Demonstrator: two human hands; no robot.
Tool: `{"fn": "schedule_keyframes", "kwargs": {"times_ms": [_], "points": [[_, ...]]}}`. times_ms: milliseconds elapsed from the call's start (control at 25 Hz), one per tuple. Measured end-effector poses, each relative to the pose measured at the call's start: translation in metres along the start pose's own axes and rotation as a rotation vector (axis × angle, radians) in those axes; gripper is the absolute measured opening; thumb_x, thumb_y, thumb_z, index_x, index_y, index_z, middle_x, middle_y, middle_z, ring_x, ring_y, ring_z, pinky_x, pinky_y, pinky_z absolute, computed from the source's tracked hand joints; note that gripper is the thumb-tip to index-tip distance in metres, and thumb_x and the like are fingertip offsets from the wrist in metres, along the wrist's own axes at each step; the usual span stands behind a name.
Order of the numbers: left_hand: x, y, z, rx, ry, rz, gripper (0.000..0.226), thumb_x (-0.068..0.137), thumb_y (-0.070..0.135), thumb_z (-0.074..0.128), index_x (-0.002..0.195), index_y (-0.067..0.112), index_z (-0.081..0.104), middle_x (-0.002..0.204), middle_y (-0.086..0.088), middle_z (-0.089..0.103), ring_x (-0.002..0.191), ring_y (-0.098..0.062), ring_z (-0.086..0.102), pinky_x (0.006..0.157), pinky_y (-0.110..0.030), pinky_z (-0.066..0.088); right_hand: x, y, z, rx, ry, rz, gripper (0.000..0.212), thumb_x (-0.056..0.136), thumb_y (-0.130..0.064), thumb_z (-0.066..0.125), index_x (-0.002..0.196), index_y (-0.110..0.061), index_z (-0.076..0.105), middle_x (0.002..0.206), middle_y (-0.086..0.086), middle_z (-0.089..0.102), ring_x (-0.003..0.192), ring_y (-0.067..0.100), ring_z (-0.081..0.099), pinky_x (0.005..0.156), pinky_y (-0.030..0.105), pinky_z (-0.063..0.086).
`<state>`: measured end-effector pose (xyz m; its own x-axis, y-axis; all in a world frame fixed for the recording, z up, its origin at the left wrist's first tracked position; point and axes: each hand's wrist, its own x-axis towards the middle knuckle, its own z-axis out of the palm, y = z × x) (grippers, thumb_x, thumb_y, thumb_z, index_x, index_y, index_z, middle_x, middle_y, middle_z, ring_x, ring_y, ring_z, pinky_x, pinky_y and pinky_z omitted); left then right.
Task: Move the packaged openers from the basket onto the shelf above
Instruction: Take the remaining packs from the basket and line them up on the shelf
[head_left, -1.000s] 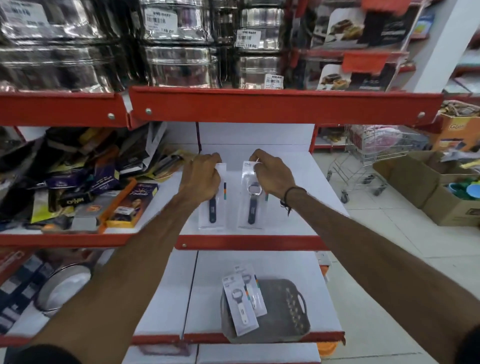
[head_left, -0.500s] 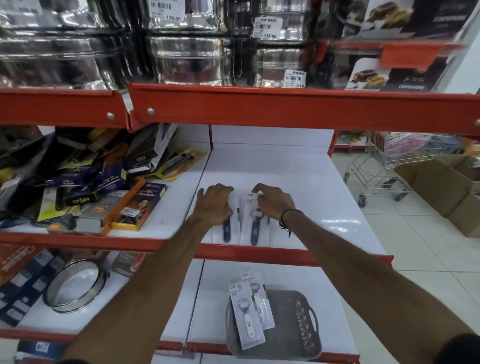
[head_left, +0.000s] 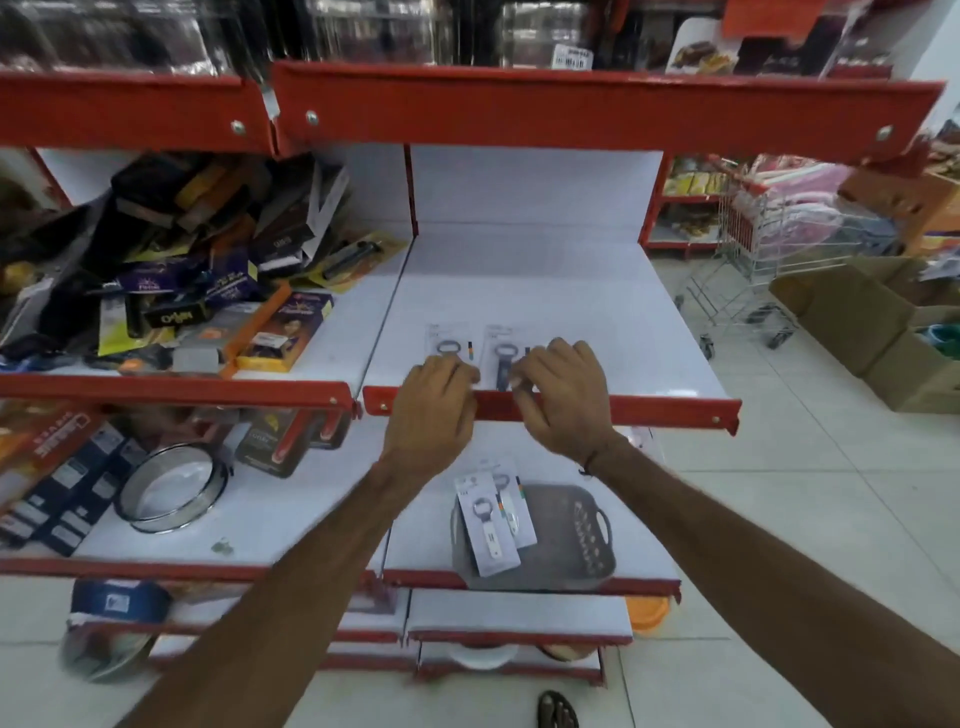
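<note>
Two packaged openers lie flat, side by side, on the white shelf (head_left: 545, 291): the left pack (head_left: 445, 340) and the right pack (head_left: 500, 356). My left hand (head_left: 434, 415) and my right hand (head_left: 566, 400) hover over the shelf's red front edge. Their fingertips are at the near ends of the packs and grip nothing. One shelf lower stands the grey basket (head_left: 576, 556). In it two more packaged openers (head_left: 488, 525) lean upright against its left side.
A heap of boxed goods (head_left: 208, 291) fills the shelf section to the left. A round steel sieve (head_left: 171, 488) lies on the lower left shelf. A wire trolley (head_left: 753, 270) and cardboard boxes (head_left: 857, 322) stand on the tiled floor to the right.
Both hands slid back from the packs toward the front edge of the shelf, leaving the two openers lying there. The camera view dropped and pulled back.
</note>
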<state>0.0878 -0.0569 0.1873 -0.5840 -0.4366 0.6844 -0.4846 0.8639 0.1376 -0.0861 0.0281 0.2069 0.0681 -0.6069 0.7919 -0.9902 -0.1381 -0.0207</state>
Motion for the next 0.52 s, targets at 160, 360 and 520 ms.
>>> {"fn": "schedule_keyframes", "kwargs": {"times_ms": [160,360,520], "points": [[-0.066,0.011,0.034,-0.002,-0.202,0.201,0.015,0.085,0.012,0.056,0.094,0.008,0.067,0.089,-0.011,0.066,0.079,-0.026,0.060,0.070,-0.037,0.050,-0.078,-0.011,0.011,-0.031,-0.243,-0.037,0.010,0.084,-0.019,0.058,0.085,-0.014,0.067,0.080,0.002,0.066,0.073,0.025,0.054,0.070,0.037,0.036],[-0.108,-0.001,0.098,0.076,-0.711,-0.179,0.051,0.092,0.020,0.062,0.141,0.013,0.048,0.149,-0.012,0.048,0.128,-0.032,0.052,0.107,-0.045,0.044,-0.132,0.009,0.061,-0.086,-0.859,0.338,0.045,0.094,-0.034,0.047,0.136,-0.020,0.052,0.128,0.005,0.066,0.115,0.027,0.060,0.100,0.044,0.045],[-0.118,-0.021,0.145,0.086,-0.938,-0.385,0.074,0.098,0.034,0.052,0.157,0.015,0.011,0.168,-0.010,0.009,0.153,-0.038,0.012,0.120,-0.062,0.012,-0.138,0.028,0.110,-0.028,-1.087,0.424,0.068,0.089,-0.025,0.052,0.152,-0.016,0.028,0.152,0.007,0.045,0.139,0.029,0.041,0.112,0.049,0.035]]}}
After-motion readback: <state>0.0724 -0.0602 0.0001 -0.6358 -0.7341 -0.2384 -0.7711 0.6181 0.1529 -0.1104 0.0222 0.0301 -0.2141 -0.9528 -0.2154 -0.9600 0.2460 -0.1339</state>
